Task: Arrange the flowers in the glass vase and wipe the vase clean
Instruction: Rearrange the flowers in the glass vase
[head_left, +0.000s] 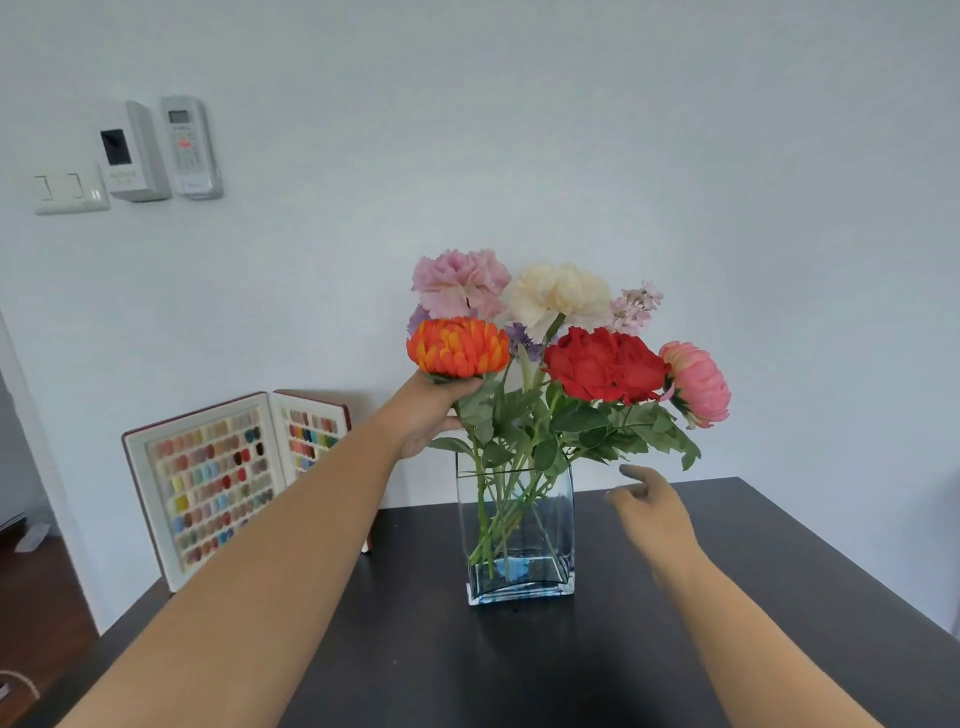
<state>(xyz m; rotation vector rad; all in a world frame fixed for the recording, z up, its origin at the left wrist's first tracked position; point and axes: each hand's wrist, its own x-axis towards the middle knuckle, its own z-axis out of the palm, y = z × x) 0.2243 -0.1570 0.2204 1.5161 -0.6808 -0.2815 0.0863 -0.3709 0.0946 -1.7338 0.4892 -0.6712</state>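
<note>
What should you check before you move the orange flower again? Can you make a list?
1. Glass vase standing upright on the table: ok.
2. Left hand gripping just under the orange flower: ok.
3. Right hand steadying the vase: not ok, it is open beside it, apart.
4. Other stems sitting inside the vase: ok.
5. Wiping cloth ready: not ok, none in view.
6. Vase glass clean: cannot tell.
</note>
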